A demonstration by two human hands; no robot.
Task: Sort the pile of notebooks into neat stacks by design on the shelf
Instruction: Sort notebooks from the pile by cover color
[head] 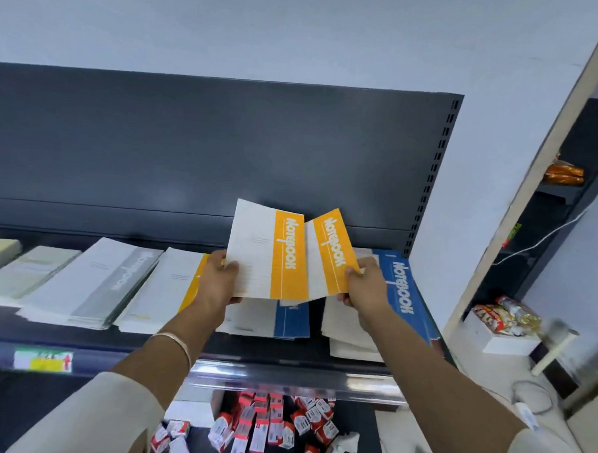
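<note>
Two orange-and-white notebooks are held up above the dark shelf (258, 348). My left hand (216, 281) grips the bottom left corner of the left orange notebook (269, 252). My right hand (367, 284) grips the bottom right corner of the right orange notebook (330, 251), which overlaps the first one's right edge. Below them on the shelf lie an orange stack (164, 289), a blue-and-white stack (279, 321), and a loose pile topped by a blue notebook (404, 289). Further left sits a grey stack (93, 282).
Pale green stacks (25, 269) lie at the shelf's far left. A price label (43, 359) is on the shelf's front rail. Several small red-and-white boxes (265, 427) fill the lower shelf. Snack packets (506, 316) sit on a white box at right.
</note>
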